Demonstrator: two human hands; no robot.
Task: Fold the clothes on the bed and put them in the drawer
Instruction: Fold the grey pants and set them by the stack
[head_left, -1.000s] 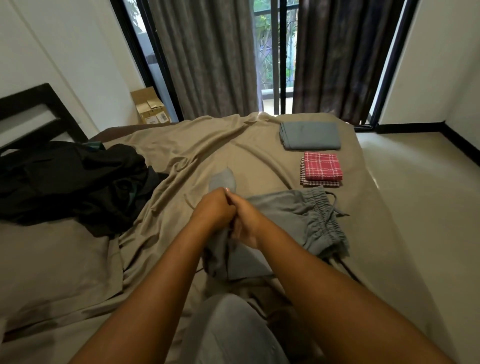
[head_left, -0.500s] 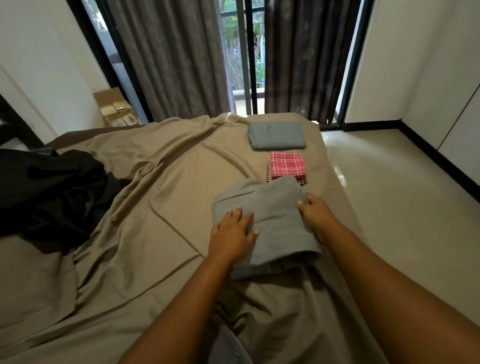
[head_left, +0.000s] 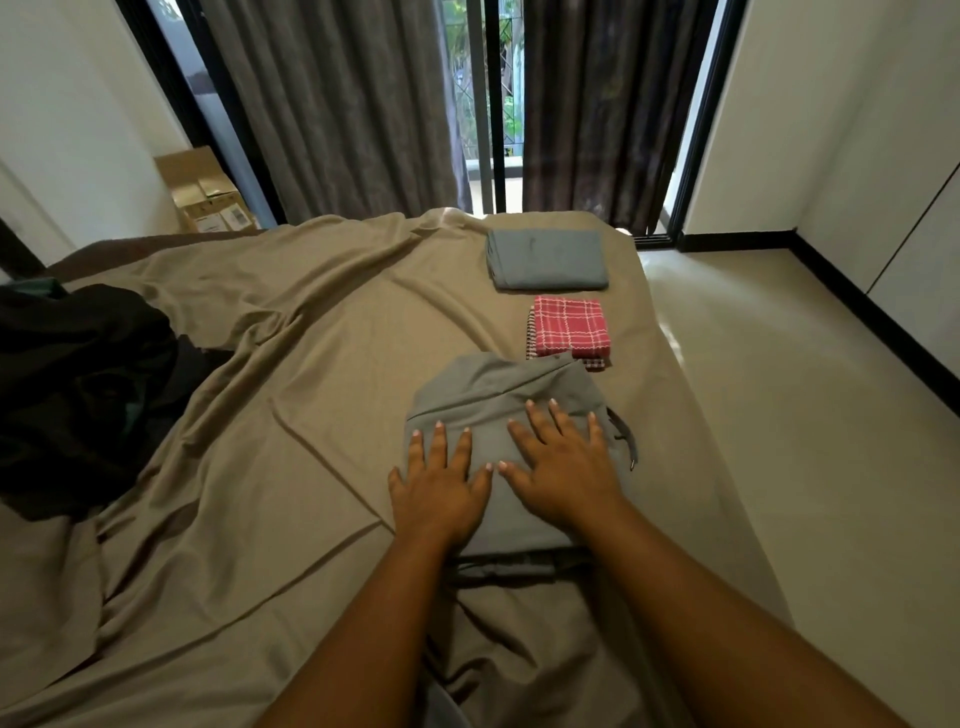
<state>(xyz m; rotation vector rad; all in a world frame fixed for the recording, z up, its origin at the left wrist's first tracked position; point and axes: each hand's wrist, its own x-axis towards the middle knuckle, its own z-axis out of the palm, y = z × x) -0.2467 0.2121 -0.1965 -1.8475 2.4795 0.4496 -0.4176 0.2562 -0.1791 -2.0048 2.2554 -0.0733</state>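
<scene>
Bed (head_left: 322, 395), folded grey shorts (head_left: 498, 395) under both flat hands

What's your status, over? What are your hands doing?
Both flat: left hand and right hand press the folded gray shorts on the bed. Red checked cloth just beyond. Black clothes pile unfolded, left. Drawer not in view.

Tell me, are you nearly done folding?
Not yet. Done: a folded blue-grey garment and red checked cloths lie on the bed. In hand: left hand and right hand press flat on the folded grey shorts. Left: the black pile is unfolded, and no drawer is in view.
</scene>
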